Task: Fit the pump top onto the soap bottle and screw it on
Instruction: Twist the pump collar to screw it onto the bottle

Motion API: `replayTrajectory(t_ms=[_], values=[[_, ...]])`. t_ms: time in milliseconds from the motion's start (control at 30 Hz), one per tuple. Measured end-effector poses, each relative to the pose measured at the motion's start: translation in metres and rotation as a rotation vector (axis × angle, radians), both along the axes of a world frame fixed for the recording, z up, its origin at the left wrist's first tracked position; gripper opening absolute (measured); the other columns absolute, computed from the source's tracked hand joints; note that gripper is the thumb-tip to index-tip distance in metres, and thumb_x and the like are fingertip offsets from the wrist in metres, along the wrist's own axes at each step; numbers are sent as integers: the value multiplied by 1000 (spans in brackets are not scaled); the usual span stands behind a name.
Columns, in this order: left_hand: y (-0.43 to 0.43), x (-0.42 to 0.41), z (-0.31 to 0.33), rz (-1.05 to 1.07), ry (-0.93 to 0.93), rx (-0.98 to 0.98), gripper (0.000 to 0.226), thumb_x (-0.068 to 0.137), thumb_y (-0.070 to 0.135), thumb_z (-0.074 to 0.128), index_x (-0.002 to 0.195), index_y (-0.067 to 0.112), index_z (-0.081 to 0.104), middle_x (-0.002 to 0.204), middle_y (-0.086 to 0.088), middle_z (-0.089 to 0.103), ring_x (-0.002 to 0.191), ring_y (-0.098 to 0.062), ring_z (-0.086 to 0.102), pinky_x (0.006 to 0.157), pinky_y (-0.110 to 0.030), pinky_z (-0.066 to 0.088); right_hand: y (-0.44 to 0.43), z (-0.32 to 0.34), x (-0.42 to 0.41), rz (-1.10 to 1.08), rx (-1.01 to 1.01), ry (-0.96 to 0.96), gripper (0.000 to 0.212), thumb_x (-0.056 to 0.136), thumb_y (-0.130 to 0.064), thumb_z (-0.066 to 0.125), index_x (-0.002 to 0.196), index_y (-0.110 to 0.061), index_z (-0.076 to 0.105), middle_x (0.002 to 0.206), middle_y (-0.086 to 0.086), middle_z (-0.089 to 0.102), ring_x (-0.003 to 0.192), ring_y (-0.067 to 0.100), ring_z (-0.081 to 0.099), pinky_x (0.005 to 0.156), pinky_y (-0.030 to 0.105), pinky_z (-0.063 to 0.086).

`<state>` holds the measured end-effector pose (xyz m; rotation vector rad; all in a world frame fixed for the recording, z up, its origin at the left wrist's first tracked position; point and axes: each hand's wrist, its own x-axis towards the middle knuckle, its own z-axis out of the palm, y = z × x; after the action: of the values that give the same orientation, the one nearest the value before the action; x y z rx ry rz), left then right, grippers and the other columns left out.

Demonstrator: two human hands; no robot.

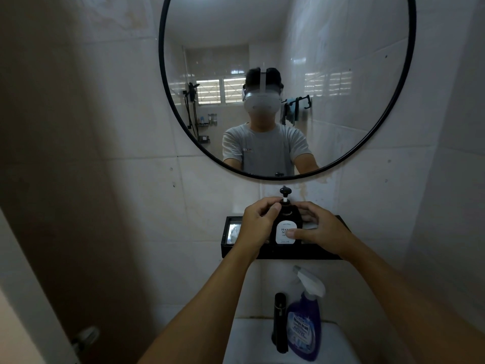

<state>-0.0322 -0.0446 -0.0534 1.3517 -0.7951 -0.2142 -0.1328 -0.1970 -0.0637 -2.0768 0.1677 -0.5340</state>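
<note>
1. Standing upright on a black wall shelf (228, 249) under a round black-framed mirror (287, 85) is the soap bottle (286, 227), dark with a white label, set near the middle of the shelf's length and back from its front edge.
2. The pump top (285, 197) sits on the bottle's neck, its black head raised on a white stem above a dark collar; how far the collar is threaded on cannot be told.
3. The left hand (258, 222) comes in from the left, fingers curled together, thumb and forefinger pinching the pump collar at the bottle's neck.
4. The right hand (324, 229) wraps the bottle's body from the right: the thumb presses across the lower part of the label, and the other fingers curve around the far side, clamped on the bottle.
5. Both forearms reach up from the bottom edge toward the shelf.
6. At the shelf's left end lies a small reflective item (234, 232), too blurred to identify.
7. Below the shelf, on the back rim of a white basin (252, 337), a purple spray bottle (304, 327) with a white trigger stands just beside a tall black faucet (280, 321).
8. The mirror reflects a person in a grey T-shirt wearing a white headset (261, 102), against white wall tiles.
</note>
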Motion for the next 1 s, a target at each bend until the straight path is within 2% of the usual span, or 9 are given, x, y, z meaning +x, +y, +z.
replayTrajectory(t_ms=[67, 133, 267, 367, 500, 567, 700, 833, 1000], values=[[1, -1, 0, -3, 11, -11, 18, 98, 13, 57, 108, 19, 70, 102, 5, 73, 92, -3, 69, 85, -24, 57, 0, 0, 0, -1, -7, 1, 83, 68, -34, 88, 141, -24, 50, 132, -5, 63, 122, 10, 60, 98, 49, 55], [0, 0, -1, 12, -12, -9, 16, 94, 15, 63, 109, 19, 69, 105, 1, 73, 97, -9, 70, 88, -27, 57, 0, 0, 0, -5, -13, -1, 81, 70, -33, 88, 141, -24, 50, 133, -5, 63, 121, 9, 60, 101, 47, 54], [-1, 1, -2, 30, -17, -7, 22, 87, 17, 73, 108, 14, 66, 108, -7, 74, 99, -19, 72, 86, -32, 59, 0, 1, 0, -12, -22, 5, 84, 70, -34, 88, 143, -25, 49, 139, -2, 60, 125, 11, 57, 105, 44, 50], [-2, 1, -4, 21, -23, -10, 22, 84, 15, 76, 103, 13, 65, 103, -6, 74, 94, -18, 72, 81, -30, 60, 0, 1, -1, -9, -21, 5, 84, 70, -35, 87, 143, -25, 48, 138, -2, 60, 125, 11, 57, 106, 43, 50], [-2, 1, -2, 18, -39, -3, 10, 90, 11, 68, 100, 14, 67, 96, 1, 72, 85, -5, 69, 76, -22, 57, 1, 1, -1, -3, -19, 2, 85, 67, -41, 88, 142, -26, 49, 136, -4, 61, 124, 11, 59, 104, 46, 52], [-1, 1, -1, -2, -22, -2, 13, 95, 11, 61, 98, 21, 69, 97, 4, 72, 84, -2, 69, 73, -19, 56, 0, 0, -1, -3, -15, -1, 86, 66, -42, 88, 141, -28, 50, 135, -4, 62, 124, 11, 59, 103, 47, 52], [0, 1, -2, 1, -10, -16, 17, 95, 12, 60, 103, 25, 68, 102, 3, 73, 93, -7, 70, 82, -24, 57, -1, 0, -2, 10, -19, -20, 82, 64, -44, 88, 136, -33, 50, 135, -5, 62, 124, 13, 60, 104, 46, 52], [0, 1, -3, 1, -28, -17, 15, 91, 14, 67, 103, 24, 68, 105, 1, 73, 100, -12, 71, 86, -26, 57, 0, 0, -2, 12, -30, -26, 72, 70, -35, 88, 132, -35, 53, 133, -5, 63, 124, 13, 59, 106, 44, 50], [-1, 1, -3, 10, -26, -1, 14, 93, 11, 64, 104, 17, 69, 102, 0, 72, 94, -10, 69, 84, -25, 57, -1, -1, 0, 6, -28, -38, 70, 71, -32, 88, 132, -35, 54, 130, -6, 64, 121, 11, 61, 102, 39, 52]])
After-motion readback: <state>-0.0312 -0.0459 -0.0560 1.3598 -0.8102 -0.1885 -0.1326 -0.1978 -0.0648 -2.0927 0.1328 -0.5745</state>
